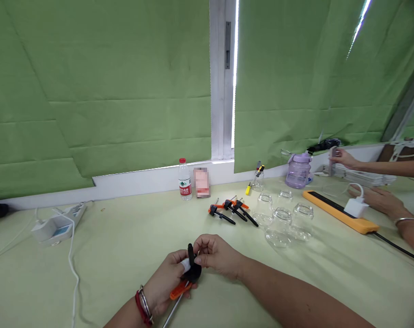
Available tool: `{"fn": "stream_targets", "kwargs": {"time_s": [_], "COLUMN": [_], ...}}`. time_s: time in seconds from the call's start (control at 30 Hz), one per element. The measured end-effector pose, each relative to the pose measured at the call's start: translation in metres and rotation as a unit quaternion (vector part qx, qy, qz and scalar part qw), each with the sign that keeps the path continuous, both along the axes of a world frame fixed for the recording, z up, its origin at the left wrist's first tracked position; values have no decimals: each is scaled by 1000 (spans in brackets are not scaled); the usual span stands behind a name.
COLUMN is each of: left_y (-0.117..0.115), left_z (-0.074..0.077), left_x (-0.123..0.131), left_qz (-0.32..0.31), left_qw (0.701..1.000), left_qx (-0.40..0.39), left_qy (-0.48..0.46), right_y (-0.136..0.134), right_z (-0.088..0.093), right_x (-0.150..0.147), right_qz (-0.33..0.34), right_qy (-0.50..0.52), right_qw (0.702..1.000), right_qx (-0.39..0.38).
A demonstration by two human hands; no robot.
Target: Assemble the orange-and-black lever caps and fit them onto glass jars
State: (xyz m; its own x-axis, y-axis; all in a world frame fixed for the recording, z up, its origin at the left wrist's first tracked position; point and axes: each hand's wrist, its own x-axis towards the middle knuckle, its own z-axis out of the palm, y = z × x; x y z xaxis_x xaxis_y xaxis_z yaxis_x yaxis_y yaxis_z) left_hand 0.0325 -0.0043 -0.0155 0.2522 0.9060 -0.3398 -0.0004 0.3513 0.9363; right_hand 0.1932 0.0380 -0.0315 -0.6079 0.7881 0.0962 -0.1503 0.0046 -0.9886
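My left hand (171, 275), with a red band and a silver bangle at the wrist, is closed around a black-and-orange part (193, 274). A black stem points up from this part, an orange lever shows below it, and a thin metal rod (173, 312) runs down toward the bottom edge. Something white covers or lies by my left thumb. My right hand (217, 256) is closed in a pinch against the upper black stem; its fingertips are partly hidden. Several similar black-and-orange parts (232, 210) lie on the table beyond my hands, beside several clear glass jars (278, 228).
A water bottle (185, 182) and a pink box (201, 183) stand by the wall. A screwdriver jar (258, 181) and a purple jug (298, 171) are farther right. Power strips lie left (61, 223) and right (343, 212). Another person's hands (345, 159) are at right.
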Motion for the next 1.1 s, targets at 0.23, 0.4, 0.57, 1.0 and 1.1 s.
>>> {"fn": "stream_targets", "kwargs": {"time_s": [0.23,0.4,0.57,1.0,1.1], "left_y": [1,3,6,9,9], "left_z": [2,9,8,2,2], "left_x": [0,-3,-6,-13,-14], "left_qz": [28,98,100,111,128], "left_qw": [999,993,985,954,935], "left_qx": [24,62,127,250,296], "left_qy": [35,37,53,124,147], "right_y": [1,5,3,3,5], "right_z": [2,7,6,11,16], "right_x": [0,0,0,8,12], "right_qz": [-16,-84,5,95,62], "right_qy": [0,-19,-54,-45,-41], "right_qw": [1000,996,989,981,989], "right_qx": [4,-33,-140,-164,-131]}}
